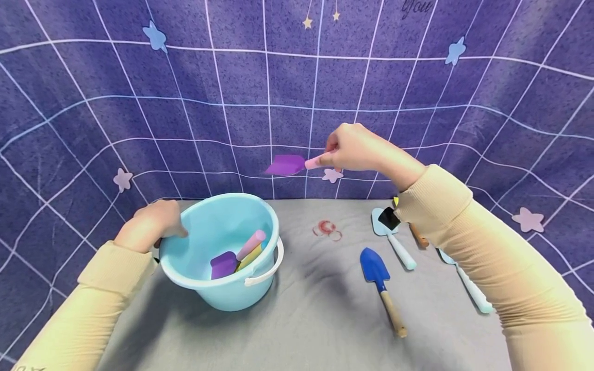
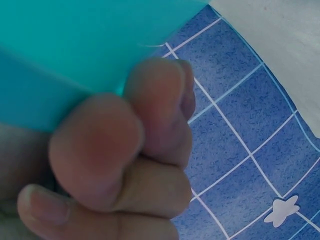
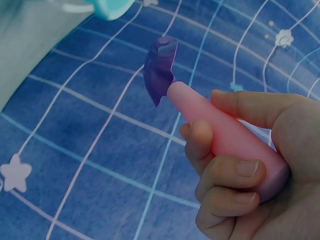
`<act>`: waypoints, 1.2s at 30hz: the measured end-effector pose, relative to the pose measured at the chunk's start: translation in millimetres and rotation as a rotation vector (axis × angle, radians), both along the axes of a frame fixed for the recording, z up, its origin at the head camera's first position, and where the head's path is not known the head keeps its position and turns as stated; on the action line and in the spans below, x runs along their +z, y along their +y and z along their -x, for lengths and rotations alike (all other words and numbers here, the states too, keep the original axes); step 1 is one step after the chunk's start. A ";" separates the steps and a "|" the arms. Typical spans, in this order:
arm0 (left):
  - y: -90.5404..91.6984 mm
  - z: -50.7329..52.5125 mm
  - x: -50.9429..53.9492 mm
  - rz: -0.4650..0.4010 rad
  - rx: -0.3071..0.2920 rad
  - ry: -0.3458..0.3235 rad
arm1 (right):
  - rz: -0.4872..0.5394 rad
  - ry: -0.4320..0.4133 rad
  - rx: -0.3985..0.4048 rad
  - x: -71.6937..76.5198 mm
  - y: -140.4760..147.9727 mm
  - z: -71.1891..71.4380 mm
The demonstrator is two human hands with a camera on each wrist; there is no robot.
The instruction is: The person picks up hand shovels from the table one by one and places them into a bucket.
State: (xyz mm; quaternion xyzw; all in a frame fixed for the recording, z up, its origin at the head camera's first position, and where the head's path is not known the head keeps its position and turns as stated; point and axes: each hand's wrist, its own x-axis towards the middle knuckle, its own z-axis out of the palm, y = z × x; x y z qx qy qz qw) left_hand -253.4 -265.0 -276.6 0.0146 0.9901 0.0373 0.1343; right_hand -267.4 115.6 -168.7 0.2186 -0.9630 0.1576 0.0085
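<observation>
My left hand (image 1: 153, 221) grips the left rim of a light blue bucket (image 1: 232, 299). Its curled fingers (image 2: 155, 100) press the bucket wall in the left wrist view. Inside the bucket lie a small trowel (image 1: 224, 264) with a purple blade and pink handle, and a yellow piece (image 1: 250, 256) partly hidden beneath it. Up in the air, right of the bucket, my right hand (image 1: 355, 148) holds another purple toy trowel (image 1: 286, 165). Its fingers and thumb wrap the pink handle (image 3: 230, 127), and the blade points left toward the bucket side.
On the grey cloth (image 1: 297, 330) at right lie a blue trowel (image 1: 375, 266) with a wooden handle, a pale blue tool (image 1: 401, 251) beside a black square, an orange handle (image 1: 419, 236) and another pale-handled tool (image 1: 473, 288). A purple gridded curtain (image 1: 287, 77) stands behind.
</observation>
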 end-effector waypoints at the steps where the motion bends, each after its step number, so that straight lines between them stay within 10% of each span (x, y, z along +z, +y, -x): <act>1: 0.2 -0.2 0.0 -0.003 0.002 -0.003 | 0.003 0.004 0.009 1.1 -3.3 -2.0; 16: -0.1 1.4 -0.9 -0.002 0.003 -0.024 | -0.041 0.127 0.132 -11.3 -47.4 -17.2; 36: -3.7 1.2 -2.0 -0.025 -0.027 -0.008 | -0.207 0.037 0.303 -46.3 -106.6 -30.9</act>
